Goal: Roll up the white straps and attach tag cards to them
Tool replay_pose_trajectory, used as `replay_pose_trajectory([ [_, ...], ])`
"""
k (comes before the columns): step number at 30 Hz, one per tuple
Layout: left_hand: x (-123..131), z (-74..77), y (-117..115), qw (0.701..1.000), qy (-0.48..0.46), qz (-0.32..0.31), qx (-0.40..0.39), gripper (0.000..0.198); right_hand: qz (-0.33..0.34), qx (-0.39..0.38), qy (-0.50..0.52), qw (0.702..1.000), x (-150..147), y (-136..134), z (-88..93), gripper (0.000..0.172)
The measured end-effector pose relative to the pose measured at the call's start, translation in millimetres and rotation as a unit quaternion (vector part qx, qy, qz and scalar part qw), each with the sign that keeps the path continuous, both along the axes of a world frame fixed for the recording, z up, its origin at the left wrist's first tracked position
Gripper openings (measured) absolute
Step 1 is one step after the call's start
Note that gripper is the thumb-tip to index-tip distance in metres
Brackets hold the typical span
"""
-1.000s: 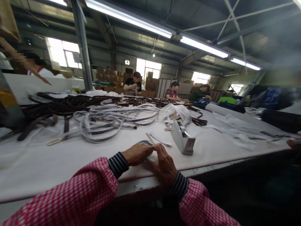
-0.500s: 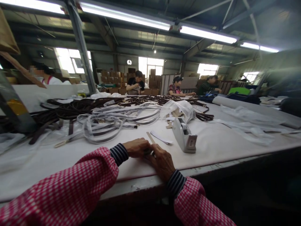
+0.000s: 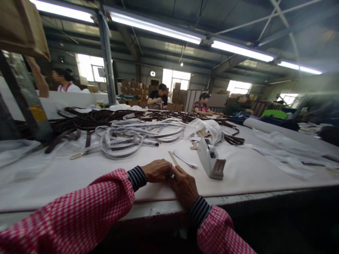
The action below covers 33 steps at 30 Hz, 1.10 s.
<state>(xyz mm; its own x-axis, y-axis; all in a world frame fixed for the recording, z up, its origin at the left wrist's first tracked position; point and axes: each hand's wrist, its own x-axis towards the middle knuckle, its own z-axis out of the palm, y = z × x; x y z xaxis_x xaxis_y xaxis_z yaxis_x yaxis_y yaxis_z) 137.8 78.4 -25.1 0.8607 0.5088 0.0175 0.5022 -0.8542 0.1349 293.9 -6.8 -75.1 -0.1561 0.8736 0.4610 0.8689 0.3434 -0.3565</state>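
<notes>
My left hand [image 3: 156, 170] and my right hand [image 3: 183, 185] rest together near the front edge of the white table [image 3: 79, 180], fingers curled and meeting over a small item I cannot make out. A thin tan strip [image 3: 173, 158] pokes out just beyond my fingers. A grey tape dispenser [image 3: 211, 159] stands a little to the right of my right hand. Both sleeves are red-and-white check with striped cuffs.
White-wrapped straps [image 3: 127, 135] lie coiled behind my hands, dark brown straps [image 3: 79, 121] heaped further back left. A clear plastic bag [image 3: 205, 127] sits behind the dispenser. A white roll [image 3: 267, 127] lies at right. Several other people work at the far side.
My hands have stayed together at the table edge, fingers drawn in closer. The view has shifted slightly, so everything sits a bit further right and lower in the frame.
</notes>
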Motion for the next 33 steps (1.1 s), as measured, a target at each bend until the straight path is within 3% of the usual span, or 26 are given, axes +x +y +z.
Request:
replay_pose_trajectory([
  [5,-17,-13.5,-17,0.997,-0.051,-0.018,0.059,0.018,0.007,0.003,-0.009,1.0,0,0,0.9,0.027],
  [10,-50,-19.2,-11,0.967,-0.079,-0.065,0.233,0.033,0.014,0.005,-0.047,0.999,-3,-1,3.7,0.012],
  [12,-61,-17.3,0,0.969,-0.079,-0.065,0.223,0.041,0.015,0.005,-0.06,0.998,-5,-1,3.3,0.011],
  [18,-64,-3.0,21,0.992,-0.105,-0.059,0.039,0.03,0.027,-0.004,-0.082,0.996,-2,4,4.5,0.014],
  [21,-59,-6.2,8,0.994,-0.1,-0.028,0.044,0.018,0.076,-0.03,-0.075,0.994,8,13,10.2,0.015],
  [24,-56,-16.5,-14,0.991,-0.115,0.021,0.066,0.029,0.138,-0.046,-0.094,0.985,17,23,17.8,0.017],
  [26,-59,-20.6,-24,0.989,-0.119,0.043,0.077,0.033,0.144,-0.033,-0.14,0.979,19,27,21.4,0.015],
  [29,-69,-18.2,-22,0.99,-0.103,0.0,0.094,0.03,0.123,-0.01,-0.187,0.975,18,26,21.3,0.013],
  [33,-80,-10.0,-1,0.984,-0.075,-0.099,0.131,0.034,0.124,-0.003,-0.164,0.979,17,23,13.7,0.016],
])
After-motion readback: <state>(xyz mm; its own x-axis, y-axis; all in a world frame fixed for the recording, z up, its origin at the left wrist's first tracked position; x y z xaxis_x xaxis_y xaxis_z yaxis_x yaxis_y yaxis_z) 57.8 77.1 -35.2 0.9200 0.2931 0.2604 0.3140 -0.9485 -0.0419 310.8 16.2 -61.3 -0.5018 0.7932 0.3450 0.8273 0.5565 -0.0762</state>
